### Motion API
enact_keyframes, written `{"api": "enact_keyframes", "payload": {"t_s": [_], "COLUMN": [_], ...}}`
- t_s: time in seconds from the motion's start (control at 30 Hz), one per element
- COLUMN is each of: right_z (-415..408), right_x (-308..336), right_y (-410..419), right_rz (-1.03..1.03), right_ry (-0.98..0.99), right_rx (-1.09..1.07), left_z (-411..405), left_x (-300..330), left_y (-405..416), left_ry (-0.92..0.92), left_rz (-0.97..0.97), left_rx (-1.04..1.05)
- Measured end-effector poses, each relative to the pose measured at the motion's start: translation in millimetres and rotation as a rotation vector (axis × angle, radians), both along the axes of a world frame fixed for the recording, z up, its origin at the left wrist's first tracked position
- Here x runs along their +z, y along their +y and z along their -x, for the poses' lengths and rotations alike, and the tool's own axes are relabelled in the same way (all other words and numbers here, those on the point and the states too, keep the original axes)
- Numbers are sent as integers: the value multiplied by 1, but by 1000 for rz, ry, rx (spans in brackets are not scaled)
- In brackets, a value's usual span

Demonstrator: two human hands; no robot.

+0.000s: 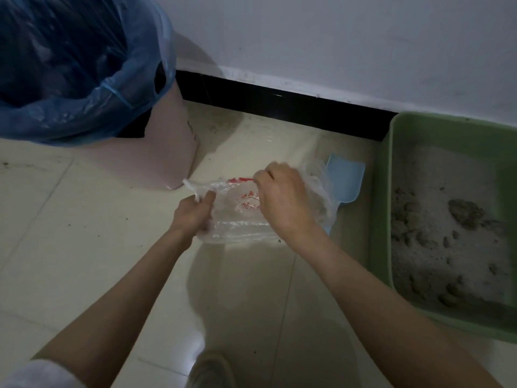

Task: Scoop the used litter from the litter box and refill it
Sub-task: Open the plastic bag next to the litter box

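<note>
Both hands pinch the clear crinkled plastic bag (pixel 237 217): left hand (pixel 193 214) at its corner, right hand (pixel 282 203) topside; pale-blue plastic scoop (pixel 345 180) just beyond.

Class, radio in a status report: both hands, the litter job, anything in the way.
Left hand and right hand both grip clear plastic bag with red print. Green litter box unscooped, clumps showing. Light blue plastic scoop idle on floor, partly behind bag.

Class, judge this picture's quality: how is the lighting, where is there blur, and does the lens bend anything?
Head view: dim overall; the right hand and the clear plastic bag are motion-blurred; the wide-angle lens bows the black baseboard; the floor tiles show soft glare.
</note>
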State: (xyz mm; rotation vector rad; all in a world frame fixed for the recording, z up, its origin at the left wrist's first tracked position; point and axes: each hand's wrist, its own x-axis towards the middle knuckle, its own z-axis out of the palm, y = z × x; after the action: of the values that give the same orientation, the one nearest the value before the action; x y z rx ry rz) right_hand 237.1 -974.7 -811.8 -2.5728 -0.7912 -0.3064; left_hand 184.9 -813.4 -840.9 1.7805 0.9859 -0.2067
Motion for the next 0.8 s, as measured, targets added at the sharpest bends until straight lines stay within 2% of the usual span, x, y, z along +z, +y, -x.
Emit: {"api": "enact_keyframes", "payload": {"t_s": [0.13,0.23,0.27,0.33,0.4,0.5,0.57,0.6,0.7,0.8], "right_z": [-6,-15,-18,-23,-28,-30,-31,-32,-33,-39], "right_x": [-19,-23,-24,-28,-33,-34,-32,-32,-27,-26], "right_y": [-7,-14,-15,-17,-18,-15,-12,-11,-9,-14], "right_rz": [393,567,634,749,811,804,775,752,624,547], "right_ry": [268,424,463,517,561,601,557,503,146,-68], "right_rx": [76,92,124,182,210,257,262,254,251,218], "left_z": [5,5,5,5,8,14,12,9,-7,-22], "left_x": [-2,-7,-9,-8,-4,5,0,-3,-20,-24], "left_y": [11,21,23,25,19,-3,-16,-20,-18,-11], "left_ry": [2,13,23,10,-130,-513,-707,-726,-522,-159], "left_rz": [-61,-92,-172,-457,-703,-1038,-1151,-1160,-1119,-1128], "left_rx": [-47,-17,-40,-176,-302,-506,-771,-900,-1114,-1234]}}
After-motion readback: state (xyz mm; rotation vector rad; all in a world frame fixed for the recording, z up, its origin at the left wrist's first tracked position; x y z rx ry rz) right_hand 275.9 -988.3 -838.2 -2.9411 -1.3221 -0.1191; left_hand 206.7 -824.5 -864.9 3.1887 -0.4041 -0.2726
